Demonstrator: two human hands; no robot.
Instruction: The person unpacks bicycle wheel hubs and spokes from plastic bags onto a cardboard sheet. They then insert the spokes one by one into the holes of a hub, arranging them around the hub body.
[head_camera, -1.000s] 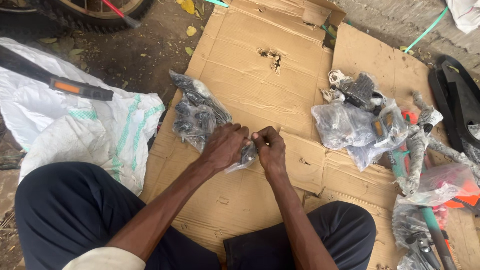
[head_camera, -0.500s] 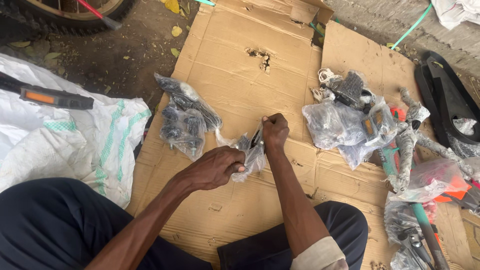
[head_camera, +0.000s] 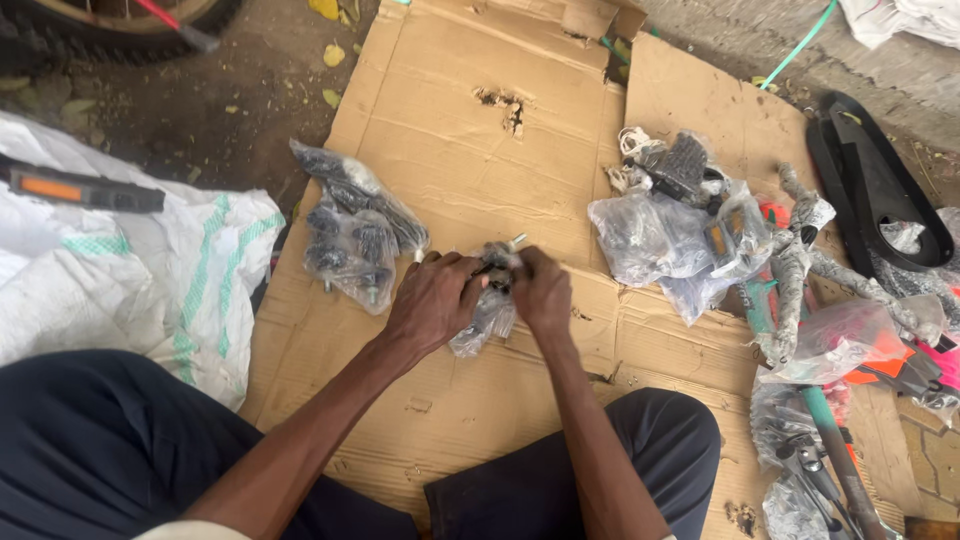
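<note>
Both of my hands meet over the flattened cardboard (head_camera: 470, 130). My left hand (head_camera: 432, 300) grips a small clear plastic bag (head_camera: 484, 322) that hangs below the fingers. My right hand (head_camera: 541, 291) closes on the dark metal part (head_camera: 497, 262) sticking out of the bag's top, a short bolt end showing above it. A larger clear bag of dark parts (head_camera: 352, 236) lies just left of my left hand.
More bagged parts (head_camera: 672, 232) and wrapped bicycle pieces (head_camera: 795, 270) pile at the right, beside a black chain guard (head_camera: 872, 190). A white woven sack (head_camera: 150, 280) with a pedal (head_camera: 78, 189) lies at the left. My knees frame the bottom; a tyre (head_camera: 100, 30) sits at the top left.
The view has shifted slightly. My hands stay together on the small bag, and my right hand has turned on the metal part at the bag's top.
</note>
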